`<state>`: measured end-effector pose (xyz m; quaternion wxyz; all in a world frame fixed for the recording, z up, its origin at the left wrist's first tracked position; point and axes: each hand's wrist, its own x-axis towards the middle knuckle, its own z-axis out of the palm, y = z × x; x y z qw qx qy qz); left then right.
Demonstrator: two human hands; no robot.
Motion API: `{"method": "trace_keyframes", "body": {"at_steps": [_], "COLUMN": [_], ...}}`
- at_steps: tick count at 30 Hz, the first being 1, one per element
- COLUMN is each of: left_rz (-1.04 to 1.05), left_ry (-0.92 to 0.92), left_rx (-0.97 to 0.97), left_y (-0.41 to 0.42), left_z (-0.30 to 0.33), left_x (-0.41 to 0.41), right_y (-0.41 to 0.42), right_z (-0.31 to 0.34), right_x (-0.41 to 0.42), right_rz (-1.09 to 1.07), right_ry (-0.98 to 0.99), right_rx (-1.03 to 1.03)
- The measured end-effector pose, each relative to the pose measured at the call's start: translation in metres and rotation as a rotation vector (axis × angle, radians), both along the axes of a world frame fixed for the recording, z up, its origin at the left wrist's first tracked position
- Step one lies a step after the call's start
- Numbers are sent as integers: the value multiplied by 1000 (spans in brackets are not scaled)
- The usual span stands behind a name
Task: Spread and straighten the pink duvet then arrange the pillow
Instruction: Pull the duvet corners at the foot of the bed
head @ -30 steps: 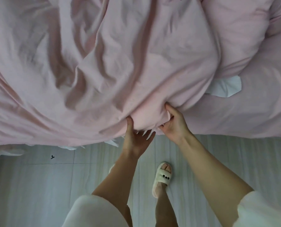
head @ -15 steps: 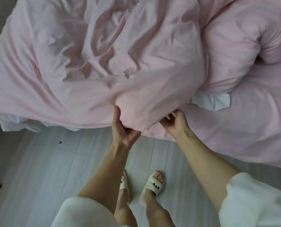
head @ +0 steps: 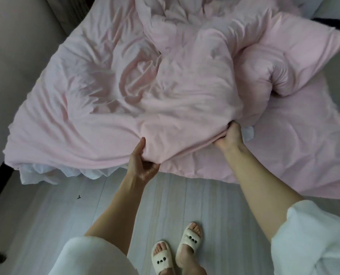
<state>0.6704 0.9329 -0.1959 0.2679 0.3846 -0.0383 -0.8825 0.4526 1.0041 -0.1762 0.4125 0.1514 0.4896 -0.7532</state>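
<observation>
A crumpled pink duvet lies heaped over the bed, its near edge hanging toward the floor. My left hand grips that near edge from below, thumb on top. Further right, my right hand is closed on a fold of the same duvet, beside a bit of white lining. A pink pillow lies bent at the bed's right side, partly under the duvet. Below it the pink bed sheet is flat.
A white bed skirt shows under the duvet at the left corner. Pale wooden floor runs along the bed's near side, with my feet in white slippers on it. A wall stands at the left.
I have stepped back from the bed, so more of it shows. My hands have moved apart along the duvet's near edge, the right one now gripping a fold further right.
</observation>
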Motion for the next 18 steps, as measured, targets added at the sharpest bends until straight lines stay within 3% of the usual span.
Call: {"method": "trace_keyframes", "body": {"at_steps": [4,9,12,18], "left_rz": [6,-51,-36,-54], "left_ry": [-31,86,-41,-120], "left_rx": [10,-13,-13,-65], "left_y": [24,55,73,101], "left_z": [16,53,61,79], "left_x": [-8,-40,-51,-39], "right_y": [38,82,111,139], "right_z": [26,61,71,78], "right_x": [10,26,30,47], "right_rz": [-62,-48,-52,-68], "right_ry": [196,490,381,-119], "right_rx": [68,113,87,-128]}}
